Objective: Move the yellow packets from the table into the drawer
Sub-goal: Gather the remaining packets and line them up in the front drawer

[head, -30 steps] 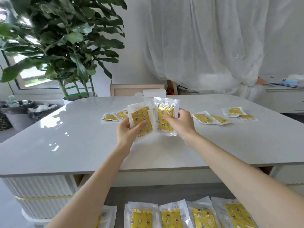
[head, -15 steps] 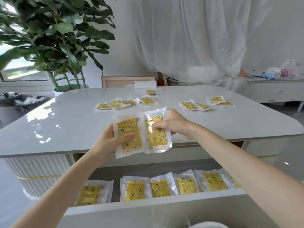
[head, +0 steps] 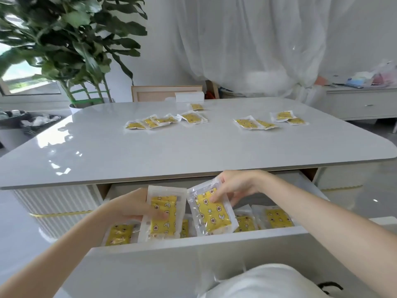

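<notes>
My left hand grips a yellow packet in clear wrap, held upright over the open white drawer under the table's front edge. My right hand pinches a second yellow packet, tilted, just to the right of the first. Several more yellow packets lie in the drawer, one at the left and one at the right. On the grey table several packets remain: a cluster at the far middle and another at the far right.
A large potted plant stands behind the table's left corner. A wooden chair back and a small white box sit at the far edge. A white sideboard is at the right, bins at the left.
Both hands have come down from above the tabletop to the open drawer, each still holding its packet. The view has tilted down and the drawer now fills the foreground.
</notes>
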